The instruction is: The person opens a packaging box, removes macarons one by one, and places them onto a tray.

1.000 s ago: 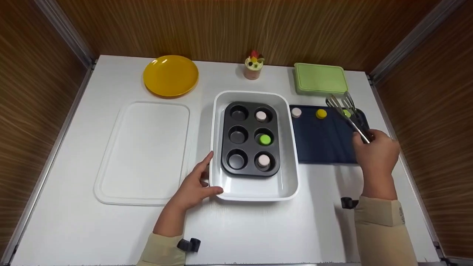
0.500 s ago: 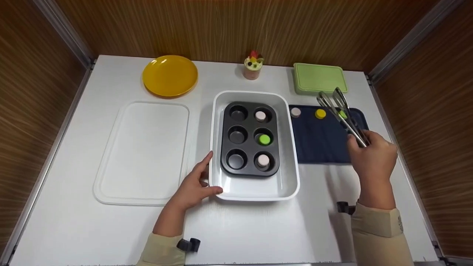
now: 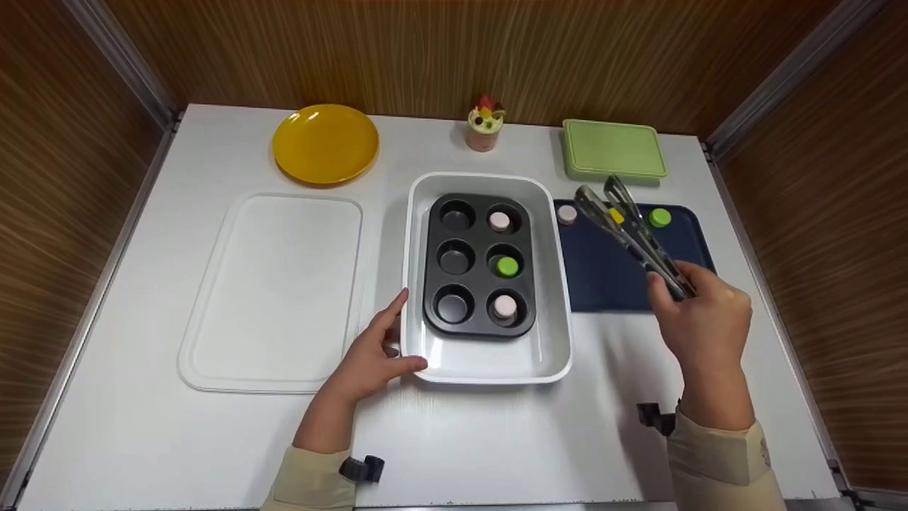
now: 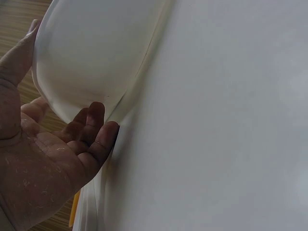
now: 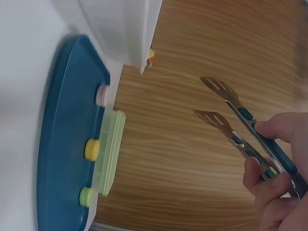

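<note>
My right hand point(image 3: 706, 319) grips metal tongs point(image 3: 633, 248), which are spread apart with nothing between their slotted tips in the right wrist view. In the head view the tongs overlap the yellow macaron point(image 5: 92, 149) on the dark blue tray point(image 3: 603, 284). On that tray also sit a pink macaron point(image 3: 566, 214) and a green macaron point(image 3: 660, 217). My left hand point(image 3: 369, 358) holds the near left corner of a white tub point(image 3: 482, 358), thumb over its rim and fingers curled at its outside. Inside stands a black muffin tin point(image 3: 477, 262); its right column holds pink, green and pink macarons.
A flat white lid point(image 3: 284, 284) lies left of the tub. Along the back stand a yellow plate point(image 3: 326, 144), a decorated dessert cup point(image 3: 484, 130) and a light green lidded box point(image 3: 616, 149). Wood-grain panels point(image 3: 425, 57) enclose the table at the back and sides.
My right hand has moved left and toward me with the tongs, whose tips passed from over the green macaron to over the yellow one. My left hand has stayed on the tub.
</note>
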Motion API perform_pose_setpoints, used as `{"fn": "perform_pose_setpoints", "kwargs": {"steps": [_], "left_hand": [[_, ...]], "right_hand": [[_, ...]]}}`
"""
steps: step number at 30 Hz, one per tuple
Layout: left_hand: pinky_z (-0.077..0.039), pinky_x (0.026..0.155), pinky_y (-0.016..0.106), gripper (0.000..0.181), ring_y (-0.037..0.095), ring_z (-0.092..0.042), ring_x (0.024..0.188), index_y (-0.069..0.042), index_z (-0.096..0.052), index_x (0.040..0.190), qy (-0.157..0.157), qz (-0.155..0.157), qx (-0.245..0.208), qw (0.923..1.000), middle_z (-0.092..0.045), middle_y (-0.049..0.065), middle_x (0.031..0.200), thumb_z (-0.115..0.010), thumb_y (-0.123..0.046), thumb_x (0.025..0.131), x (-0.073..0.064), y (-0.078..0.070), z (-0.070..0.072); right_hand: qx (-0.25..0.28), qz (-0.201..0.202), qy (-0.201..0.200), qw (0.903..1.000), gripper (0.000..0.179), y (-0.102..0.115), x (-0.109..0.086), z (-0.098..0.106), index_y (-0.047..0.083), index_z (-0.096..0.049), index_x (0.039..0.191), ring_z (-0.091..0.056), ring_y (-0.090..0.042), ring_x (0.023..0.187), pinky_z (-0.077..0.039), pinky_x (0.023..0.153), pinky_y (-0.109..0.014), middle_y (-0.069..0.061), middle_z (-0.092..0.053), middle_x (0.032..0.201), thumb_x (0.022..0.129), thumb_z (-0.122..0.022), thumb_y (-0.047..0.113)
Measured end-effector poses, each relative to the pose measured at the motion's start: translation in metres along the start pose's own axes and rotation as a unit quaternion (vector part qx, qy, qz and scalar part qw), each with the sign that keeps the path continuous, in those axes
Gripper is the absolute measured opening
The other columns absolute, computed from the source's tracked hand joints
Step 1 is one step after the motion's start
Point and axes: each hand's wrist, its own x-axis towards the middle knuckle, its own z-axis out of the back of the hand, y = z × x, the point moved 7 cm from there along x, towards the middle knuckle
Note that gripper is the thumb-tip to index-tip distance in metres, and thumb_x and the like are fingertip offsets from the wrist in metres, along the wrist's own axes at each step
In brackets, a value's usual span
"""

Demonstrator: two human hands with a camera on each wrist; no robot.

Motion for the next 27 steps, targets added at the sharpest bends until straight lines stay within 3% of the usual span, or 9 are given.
{"fn": "perform_pose_setpoints", "kwargs": {"steps": [5,8,10,13,16,21,27], "left_hand": [[-0.053,0.087,0.029,0.110,0.035,-0.062,0.115,-0.012,-0.025,0.170,-0.001,0.000,0.005,1.0000,-0.059,0.022,0.138,-0.092,-0.007,0.083,0.000,-0.001,0.000],[-0.053,0.086,0.030,0.110,0.034,-0.062,0.115,-0.012,-0.025,0.170,-0.002,0.001,0.008,1.0000,-0.059,0.021,0.138,-0.092,-0.008,0.083,0.000,-0.002,0.000],[-0.053,0.087,0.030,0.109,0.034,-0.062,0.114,-0.012,-0.026,0.170,-0.004,0.003,0.010,0.9999,-0.059,0.021,0.138,-0.092,-0.007,0.083,-0.001,-0.002,0.000],[-0.053,0.087,0.031,0.109,0.034,-0.062,0.114,-0.013,-0.026,0.169,-0.005,0.006,0.008,0.9999,-0.058,0.021,0.139,-0.092,-0.007,0.083,-0.002,0.000,0.001],[-0.054,0.087,0.031,0.109,0.035,-0.062,0.115,-0.013,-0.026,0.170,-0.006,0.007,0.002,1.0000,-0.058,0.022,0.140,-0.092,-0.007,0.082,-0.002,0.002,0.002],[-0.054,0.087,0.031,0.110,0.035,-0.063,0.115,-0.013,-0.026,0.170,-0.004,0.005,0.002,1.0000,-0.060,0.022,0.138,-0.092,-0.007,0.083,-0.002,0.001,0.001],[-0.052,0.087,0.032,0.109,0.034,-0.062,0.113,-0.013,-0.027,0.169,-0.006,0.008,0.009,0.9999,-0.061,0.021,0.135,-0.092,-0.007,0.082,0.000,0.000,0.001]], "right_hand": [[0.010,0.015,0.015,0.9997,0.025,0.008,-0.008,-0.002,-0.008,-0.080,0.103,-0.071,-0.042,0.066,-0.036,0.064,-0.017,-0.025,-0.076,0.084,0.087,-0.082,0.012],[0.020,0.025,0.032,0.9990,0.024,0.012,-0.013,-0.006,-0.007,-0.080,0.102,-0.071,-0.039,0.065,-0.034,0.063,-0.012,-0.024,-0.076,0.084,0.086,-0.084,0.011],[0.023,0.033,0.043,0.9983,0.024,0.015,-0.016,-0.009,-0.007,-0.080,0.101,-0.071,-0.038,0.064,-0.040,0.061,-0.017,-0.024,-0.076,0.084,0.085,-0.086,0.010],[0.023,0.043,0.063,0.9968,0.023,0.021,-0.021,-0.014,-0.006,-0.080,0.101,-0.071,-0.037,0.065,-0.052,0.058,-0.036,-0.023,-0.076,0.083,0.085,-0.086,0.009],[0.026,0.057,0.082,0.9947,0.021,0.027,-0.026,-0.017,-0.006,-0.080,0.101,-0.070,-0.035,0.064,-0.052,0.058,-0.054,-0.021,-0.076,0.082,0.084,-0.086,0.006],[0.028,0.070,0.103,0.9918,0.020,0.033,-0.034,-0.021,-0.003,-0.081,0.098,-0.066,-0.029,0.062,-0.051,0.057,-0.051,-0.016,-0.076,0.080,0.082,-0.088,0.005],[0.027,0.088,0.112,0.9895,0.021,0.036,-0.044,-0.024,0.001,-0.081,0.095,-0.067,-0.031,0.064,-0.051,0.058,-0.053,-0.013,-0.076,0.080,0.077,-0.091,0.005]]}}
